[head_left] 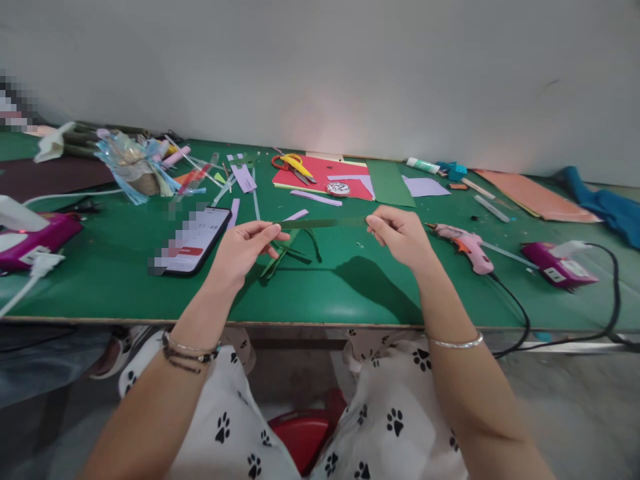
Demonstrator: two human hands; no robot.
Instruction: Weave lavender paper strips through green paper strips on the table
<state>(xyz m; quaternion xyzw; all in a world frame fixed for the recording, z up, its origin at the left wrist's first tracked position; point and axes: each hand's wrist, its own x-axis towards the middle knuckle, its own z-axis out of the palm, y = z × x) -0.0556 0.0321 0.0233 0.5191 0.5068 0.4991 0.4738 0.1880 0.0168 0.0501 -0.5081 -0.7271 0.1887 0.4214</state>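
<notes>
A narrow green paper strip (313, 224) stretches level between my two hands, above the green table. My left hand (249, 243) pinches its left end between thumb and fingers. At the other end, my right hand (397, 233) grips it with curled fingers. Below the strip, several more green paper strips (295, 252) lie in a loose bunch on the table, close to my left hand. A phone (197, 240) showing a timer lies left of my left hand. To the right of my right hand rests a pink hot glue gun (467, 248).
Scissors (295, 167) lie on red paper (325, 175) at the back, near green paper (390, 183) and purple paper (426, 187). A purple power strip (560, 265) with trailing cables stands right, another (40, 243) left. Orange paper (537, 193) lies back right.
</notes>
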